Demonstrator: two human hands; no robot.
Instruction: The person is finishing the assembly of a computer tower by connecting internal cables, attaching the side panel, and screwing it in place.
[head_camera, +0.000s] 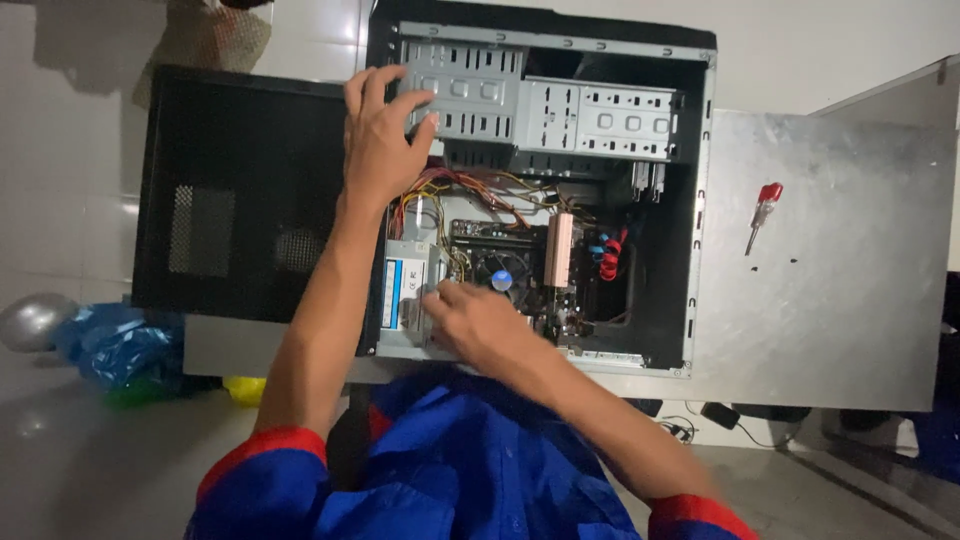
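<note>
From the head view, an open computer case (690, 200) lies on its side in the upper middle of the frame, its inside facing up. The left hand (380, 140) sits at the upper left of the case, fingers spread and bent over the edge of the grey drive cage (470, 95), gripping its corner. The right hand (475, 320) lies low in the case, at the lower middle of the frame, palm down with loosely curled fingers resting on the power supply (405, 295); whether it grips anything there I cannot tell. Just right of that hand is the fan (500, 272) on the board, with a bundle of coloured wires (450, 190) running above it between the two hands. A black side panel (240, 190) lies flat to the left of the case, touching it. To the right a bare metal panel (830, 280) lies flat, and on it, well apart from both hands, a red-handled screwdriver (762, 215) rests in the upper right of the frame. Blue bags (115, 345) lie on the floor at the lower left. Blue sleeves with red cuffs fill the bottom of the frame.
</note>
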